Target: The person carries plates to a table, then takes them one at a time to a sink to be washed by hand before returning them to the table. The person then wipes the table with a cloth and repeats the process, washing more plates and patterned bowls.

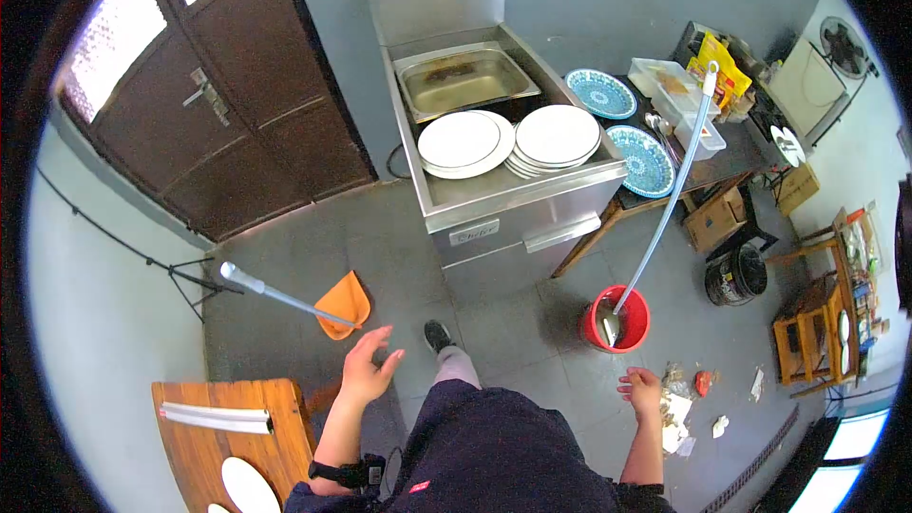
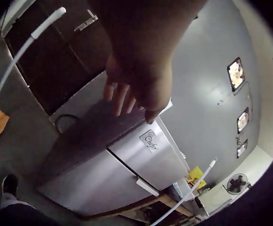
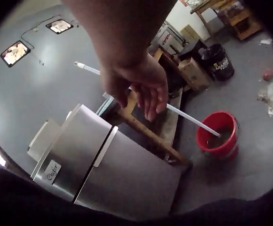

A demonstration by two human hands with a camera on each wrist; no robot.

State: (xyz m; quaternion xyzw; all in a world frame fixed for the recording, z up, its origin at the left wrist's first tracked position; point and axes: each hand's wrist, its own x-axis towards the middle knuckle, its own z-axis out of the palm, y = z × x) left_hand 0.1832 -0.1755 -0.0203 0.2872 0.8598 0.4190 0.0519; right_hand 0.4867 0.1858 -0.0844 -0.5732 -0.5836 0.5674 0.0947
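Note:
My left hand (image 1: pixel 369 369) hangs in the air with its fingers relaxed and holds nothing. Just beyond it, an orange dustpan (image 1: pixel 344 304) lies on the floor, its pale long handle (image 1: pixel 275 293) rising to the left. The right hand (image 1: pixel 642 389), empty with loosely bent fingers, is below a red bucket (image 1: pixel 643 323) in the head view. A mop with a long white handle (image 1: pixel 671 199) stands in the bucket. In the right wrist view that handle (image 3: pixel 188 117) passes behind the right hand (image 3: pixel 138 84). The left hand (image 2: pixel 138 89) touches nothing in the left wrist view.
A steel unit (image 1: pixel 532 199) carries stacked white plates (image 1: pixel 559 135) and a metal pan (image 1: pixel 465 81). Blue plates (image 1: pixel 641 161) lie on a dark table beside it. Litter (image 1: pixel 676 410) is on the floor at the right; a wooden table (image 1: pixel 218 461) stands at lower left.

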